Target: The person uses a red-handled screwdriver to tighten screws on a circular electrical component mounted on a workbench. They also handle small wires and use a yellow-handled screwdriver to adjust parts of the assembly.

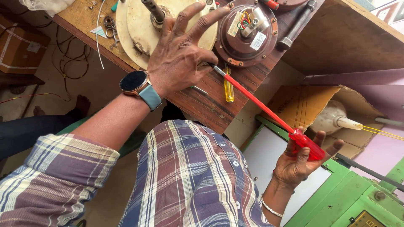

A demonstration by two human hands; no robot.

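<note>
My right hand [299,164] grips the clear red handle of a long red screwdriver [261,103] at the lower right. Its shaft runs up and left to my left hand [179,56], where the metal tip is pinched under the thumb while the other fingers spread wide. My left wrist wears a round dark watch [134,81] on a grey-blue strap. The left hand hovers above a cream round fan cover [134,29] with a metal shaft. Beside it lies a brown round fan motor [248,40] with coloured wires showing.
A yellow screwdriver [228,88] lies on the wooden table [202,103] near its edge. Bearings [110,23] and a white wire lie at the far left. A cardboard box [303,103], a white panel and a green machine [357,197] stand at the right. Another person's foot [81,105] rests on the floor.
</note>
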